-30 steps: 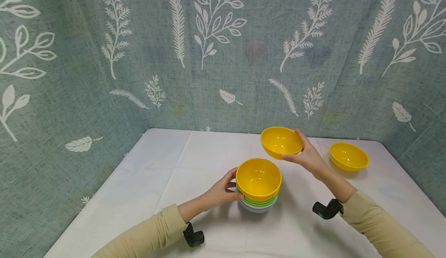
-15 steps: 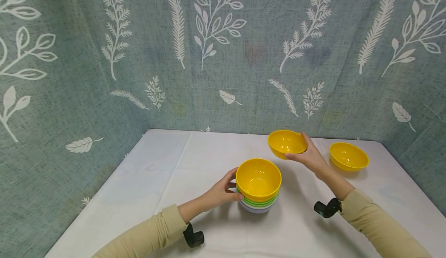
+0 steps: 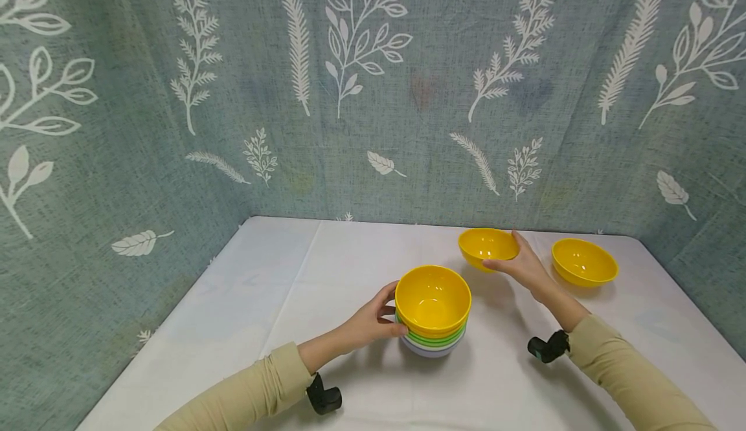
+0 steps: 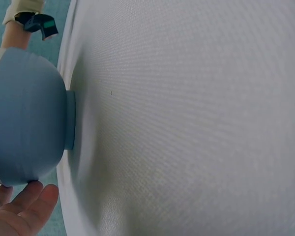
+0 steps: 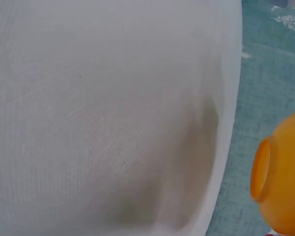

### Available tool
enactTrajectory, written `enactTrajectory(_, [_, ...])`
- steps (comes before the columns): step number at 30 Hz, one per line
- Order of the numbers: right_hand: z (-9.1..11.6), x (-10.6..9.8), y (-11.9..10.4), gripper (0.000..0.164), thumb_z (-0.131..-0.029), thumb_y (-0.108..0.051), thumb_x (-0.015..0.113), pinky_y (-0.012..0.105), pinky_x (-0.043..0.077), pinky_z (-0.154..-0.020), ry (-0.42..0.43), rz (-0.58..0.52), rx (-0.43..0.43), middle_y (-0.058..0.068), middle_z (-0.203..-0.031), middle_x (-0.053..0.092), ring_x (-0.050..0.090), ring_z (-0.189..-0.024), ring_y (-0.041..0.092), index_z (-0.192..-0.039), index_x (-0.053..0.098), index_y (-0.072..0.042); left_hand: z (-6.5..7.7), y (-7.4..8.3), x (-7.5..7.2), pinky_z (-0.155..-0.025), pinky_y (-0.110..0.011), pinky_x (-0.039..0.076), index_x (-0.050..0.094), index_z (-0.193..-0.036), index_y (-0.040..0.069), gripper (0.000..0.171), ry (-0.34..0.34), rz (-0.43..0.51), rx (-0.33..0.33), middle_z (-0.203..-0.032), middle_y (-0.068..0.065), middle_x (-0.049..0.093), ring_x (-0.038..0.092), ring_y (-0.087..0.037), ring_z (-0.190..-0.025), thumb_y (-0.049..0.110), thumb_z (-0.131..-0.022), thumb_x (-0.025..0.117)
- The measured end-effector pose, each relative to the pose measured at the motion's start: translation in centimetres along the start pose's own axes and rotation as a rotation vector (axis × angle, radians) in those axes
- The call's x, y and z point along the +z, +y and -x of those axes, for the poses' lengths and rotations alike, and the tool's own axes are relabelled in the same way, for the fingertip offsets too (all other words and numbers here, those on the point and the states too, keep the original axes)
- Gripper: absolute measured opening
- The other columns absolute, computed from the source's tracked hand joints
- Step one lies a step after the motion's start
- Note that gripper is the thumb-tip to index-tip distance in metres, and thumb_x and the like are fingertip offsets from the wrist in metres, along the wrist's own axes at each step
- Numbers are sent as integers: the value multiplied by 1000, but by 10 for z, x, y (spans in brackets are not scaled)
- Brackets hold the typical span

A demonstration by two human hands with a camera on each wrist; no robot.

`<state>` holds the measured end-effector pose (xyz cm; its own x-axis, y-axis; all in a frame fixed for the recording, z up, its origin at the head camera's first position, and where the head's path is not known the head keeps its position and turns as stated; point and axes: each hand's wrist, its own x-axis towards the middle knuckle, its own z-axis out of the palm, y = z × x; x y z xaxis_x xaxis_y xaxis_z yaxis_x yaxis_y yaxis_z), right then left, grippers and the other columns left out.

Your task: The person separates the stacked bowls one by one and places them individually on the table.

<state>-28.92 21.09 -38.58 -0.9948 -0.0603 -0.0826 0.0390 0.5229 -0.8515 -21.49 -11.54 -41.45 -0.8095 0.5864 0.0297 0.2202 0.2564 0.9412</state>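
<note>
Near the table's middle stands a stack of nested bowls, with a yellow bowl (image 3: pixel 432 296) on top, green rims under it and a light blue bowl (image 4: pixel 32 118) at the bottom. My left hand (image 3: pixel 373 316) grips the stack's left side between thumb and fingers; in the left wrist view its fingertips (image 4: pixel 44 201) touch the bowls. My right hand (image 3: pixel 522 268) holds a separate yellow bowl (image 3: pixel 485 244) by its right side, thumb in front and fingers behind. In the right wrist view this bowl's foot ring hangs off the white cloth.
Another yellow bowl (image 3: pixel 583 261) sits at the back right of the white-covered table (image 3: pixel 338 256), just beyond the right hand. A green-grey leaf-patterned curtain (image 3: pixel 373 94) encloses the back and sides. Each wrist carries a black camera.
My right hand has moved the yellow bowl lower and to the right, away from the stack and nearer the table. The left hand and the stack have stayed in place.
</note>
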Motion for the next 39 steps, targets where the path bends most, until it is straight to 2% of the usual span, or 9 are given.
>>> enactTrajectory(11, [-10,2,7,111,-77,-42,69,57,16,-107,-57,59,65,29,-148,2,17,-131,44,-145,-8,0,1,1,-1,-91,-33,45,19,-145,17,85,-5,5,-4,-143,-12,34,49,-25,-117,47,-80,65])
enactTrajectory(21, [-19,0,13,116,-74,-46,71,56,18,-107,-29,129,91,30,-147,2,18,-131,45,-144,-8,2,0,0,-1,-90,-31,45,19,-145,17,86,-1,-2,-2,-142,-11,35,49,-24,-117,48,-79,65])
enactTrajectory(28, [-26,1,19,116,-74,-45,71,56,16,-108,-44,135,107,30,-147,0,15,-132,45,-144,-9,2,0,0,-1,-90,-30,45,19,-145,20,87,2,-2,-4,-142,-8,36,49,-22,-116,52,-78,65])
enactTrajectory(34, [-27,-1,21,115,-76,-47,68,58,13,-107,-91,130,128,30,-147,-3,11,-133,46,-144,-11,1,1,1,0,-90,-30,45,19,-145,18,88,6,-2,3,-142,-9,36,50,-23,-116,52,-78,65])
enactTrajectory(39, [-28,-2,25,113,-77,-44,68,60,9,-107,-122,114,106,30,-148,-2,7,-134,46,-143,-11,2,0,0,0,-90,-29,45,20,-145,17,88,8,3,-1,-142,-9,36,50,-22,-115,51,-78,65])
